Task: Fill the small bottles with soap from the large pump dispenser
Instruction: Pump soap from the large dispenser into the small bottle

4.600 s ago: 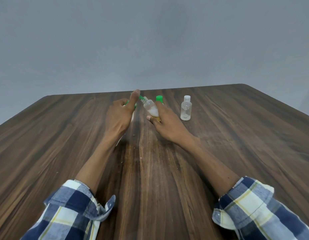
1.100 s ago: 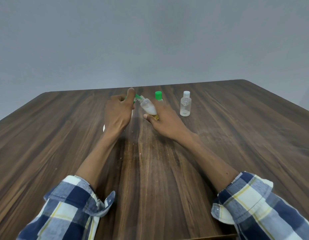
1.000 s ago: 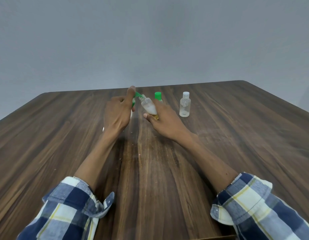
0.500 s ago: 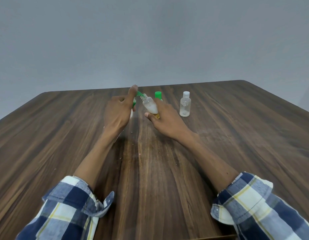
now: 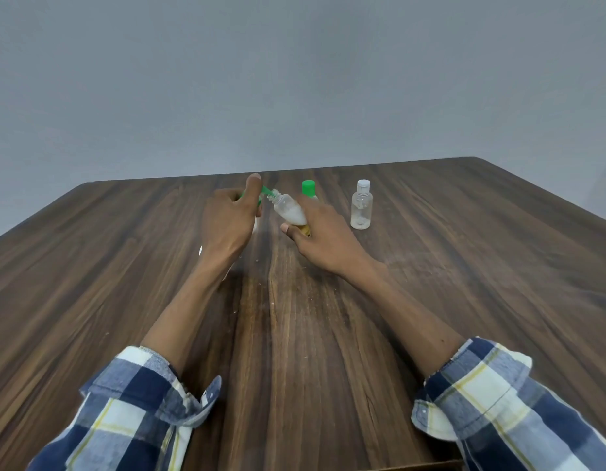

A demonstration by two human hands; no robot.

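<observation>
Setting: we work at a dark wood-grain bench against a plain grey wall.
Small bottle: our right hand holds the small bottle lifted off the bench, just beyond mid-bench, its lower half white with soap.
Its axis: the long axis tilts up and to the left; the open neck points at the green nozzle and the base sits down in our palm.
Right fingers: they curl round the bottle's lower body, clamped on it, thumb tip showing below.
Pump dispenser: the large pump dispenser stands on the bench beneath our left hand, mostly hidden; only slivers of white body and the green spout show.
Left fingers: they close over the pump head with the thumb raised on top; how hard they press we cannot tell.
Doing it well: we judge the neck should stay right at the nozzle tip, the tilt held shallow so soap does not run back out, and each pump stroke slow and full.
Risk: a jerky press could shift the spout off the narrow mouth and drip soap on the bench.
Other bottles: a green-capped bottle stands just behind our right hand; a clear capped bottle stands upright to its right, nearly empty by the look of it.
</observation>
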